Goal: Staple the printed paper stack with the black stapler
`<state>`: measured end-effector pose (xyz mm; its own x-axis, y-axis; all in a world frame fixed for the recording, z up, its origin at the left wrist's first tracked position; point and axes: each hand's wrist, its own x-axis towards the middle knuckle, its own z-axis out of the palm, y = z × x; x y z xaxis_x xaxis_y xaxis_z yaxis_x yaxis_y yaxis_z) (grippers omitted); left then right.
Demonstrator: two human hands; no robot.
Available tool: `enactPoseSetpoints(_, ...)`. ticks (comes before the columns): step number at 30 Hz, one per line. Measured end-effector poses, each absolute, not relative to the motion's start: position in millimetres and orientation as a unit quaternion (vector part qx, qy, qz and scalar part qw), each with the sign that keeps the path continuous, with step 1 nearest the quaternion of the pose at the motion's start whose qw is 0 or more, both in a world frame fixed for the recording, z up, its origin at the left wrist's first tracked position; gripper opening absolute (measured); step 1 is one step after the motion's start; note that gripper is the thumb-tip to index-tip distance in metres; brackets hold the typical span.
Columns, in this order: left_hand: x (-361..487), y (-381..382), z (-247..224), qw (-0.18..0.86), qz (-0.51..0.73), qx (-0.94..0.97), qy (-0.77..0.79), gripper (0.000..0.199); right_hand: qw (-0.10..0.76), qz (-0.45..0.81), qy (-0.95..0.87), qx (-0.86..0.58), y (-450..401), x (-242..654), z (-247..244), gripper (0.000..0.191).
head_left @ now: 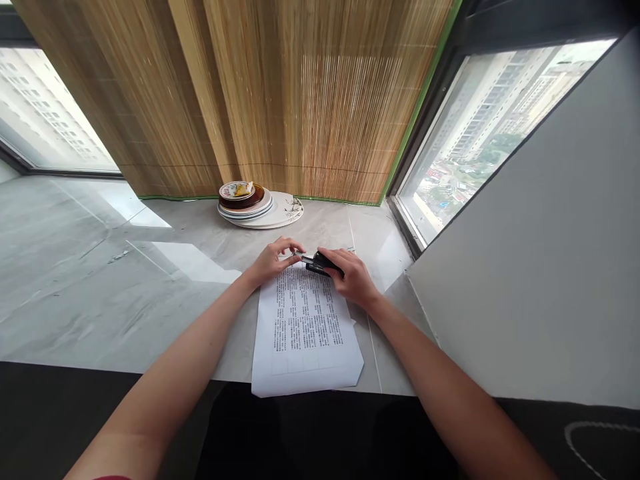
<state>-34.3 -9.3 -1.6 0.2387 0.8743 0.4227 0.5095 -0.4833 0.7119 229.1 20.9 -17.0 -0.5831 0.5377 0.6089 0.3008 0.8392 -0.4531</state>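
My right hand (353, 277) is wrapped round a black stapler (320, 262), which points to the left above the top of the printed paper (305, 363). The stapler's upper and lower parts look spread apart. At its left end, my left hand (277, 260) is closed, thumb and fingertips pinched on something small that I cannot make out; a thin greyish edge shows there. The paper carries blocks of dark text, and its near edge overhangs the front of the ledge. One near corner looks folded or cut.
A stack of plates (245, 203) rests by the bamboo blind (280, 100) on the grey tiled ledge (150, 313). A white wall (525, 267) rises on the right, beside a window (480, 140). The ledge's front edge runs near my forearms.
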Motion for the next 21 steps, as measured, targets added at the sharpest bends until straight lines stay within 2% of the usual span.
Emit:
enactPoseSetpoints(14, -35.8, -12.3, -2.3, 0.204, 0.429, 0.774, 0.42, 0.031, 0.383, 0.146, -0.886, -0.218, 18.2, 229.5, -14.7, 0.05)
enactPoseSetpoints(21, -33.8, -11.8, -0.2, 0.2, 0.437, 0.795, 0.371, 0.019, 0.373, 0.142, -0.891, -0.218, 16.2, 229.6, -12.1, 0.048)
